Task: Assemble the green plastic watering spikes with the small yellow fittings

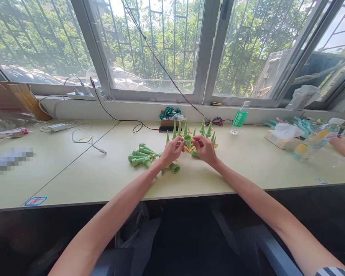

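Note:
A green plant-watering spike [188,138] is between my hands, its round threaded mouth turned toward me. My left hand [172,150] is closed, fingertips pinched at the spike's left side. From the right, my right hand [205,148] pinches at its other side; whether a small part is also between those fingers is hidden. Behind stand several green spikes [202,126], points up, with small yellow pieces [216,146] among them. A pile of green spikes [142,154] lies left of my left hand. One threaded green cap end [175,168] shows just below my left wrist.
Behind the spikes are a black phone [166,129] and a small box [172,115]. A green-labelled bottle [239,118] stands right of them. Farther right are a tissue box [283,137], a large bottle [316,140] and another person's hand [343,145]. Cables [89,140] lie left.

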`<state>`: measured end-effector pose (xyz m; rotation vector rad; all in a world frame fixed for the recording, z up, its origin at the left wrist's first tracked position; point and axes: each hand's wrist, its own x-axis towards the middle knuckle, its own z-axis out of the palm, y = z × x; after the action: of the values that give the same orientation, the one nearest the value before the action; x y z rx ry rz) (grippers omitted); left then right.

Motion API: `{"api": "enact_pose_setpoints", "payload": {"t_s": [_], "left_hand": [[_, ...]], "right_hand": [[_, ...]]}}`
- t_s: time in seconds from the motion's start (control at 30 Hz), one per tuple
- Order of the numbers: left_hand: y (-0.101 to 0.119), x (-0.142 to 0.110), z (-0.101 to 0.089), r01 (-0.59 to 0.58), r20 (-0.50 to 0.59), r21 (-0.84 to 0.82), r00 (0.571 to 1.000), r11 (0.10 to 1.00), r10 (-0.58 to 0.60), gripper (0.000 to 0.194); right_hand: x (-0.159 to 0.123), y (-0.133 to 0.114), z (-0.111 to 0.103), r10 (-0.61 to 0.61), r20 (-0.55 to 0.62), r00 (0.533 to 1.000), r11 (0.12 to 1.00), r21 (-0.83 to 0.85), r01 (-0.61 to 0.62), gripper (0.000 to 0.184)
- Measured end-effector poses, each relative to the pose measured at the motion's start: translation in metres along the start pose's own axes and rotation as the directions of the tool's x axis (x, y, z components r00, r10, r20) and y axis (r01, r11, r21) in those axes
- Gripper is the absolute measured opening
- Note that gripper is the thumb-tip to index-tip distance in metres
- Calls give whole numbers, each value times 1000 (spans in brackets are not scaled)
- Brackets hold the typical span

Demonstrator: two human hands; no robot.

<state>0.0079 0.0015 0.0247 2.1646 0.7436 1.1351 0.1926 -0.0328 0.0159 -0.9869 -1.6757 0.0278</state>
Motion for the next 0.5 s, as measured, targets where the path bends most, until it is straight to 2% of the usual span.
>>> {"api": "enact_pose_setpoints", "payload": {"t_s": [0.1,0.17,0.3,0.5], "left_hand": [[0,3,0,51,-49,-52,997,997,-54,53],[0,4,1,108,-43,-156,992,982,-116,61],[3,4,1,234,74,-341,972,910,-222,70],[10,2,-2,326,171,-425,945,844,-279,67]], "right_hand": [[0,-1,0,-12,-24,1000,1000,-4,12,29],[-1,-1,0,-19,-31,999,1000,-8,19,28],[-1,-2,1,-23,-17,1000,1000,14,24,27],[-3,-4,3,-56,60,997,997,52,52,24]]}}
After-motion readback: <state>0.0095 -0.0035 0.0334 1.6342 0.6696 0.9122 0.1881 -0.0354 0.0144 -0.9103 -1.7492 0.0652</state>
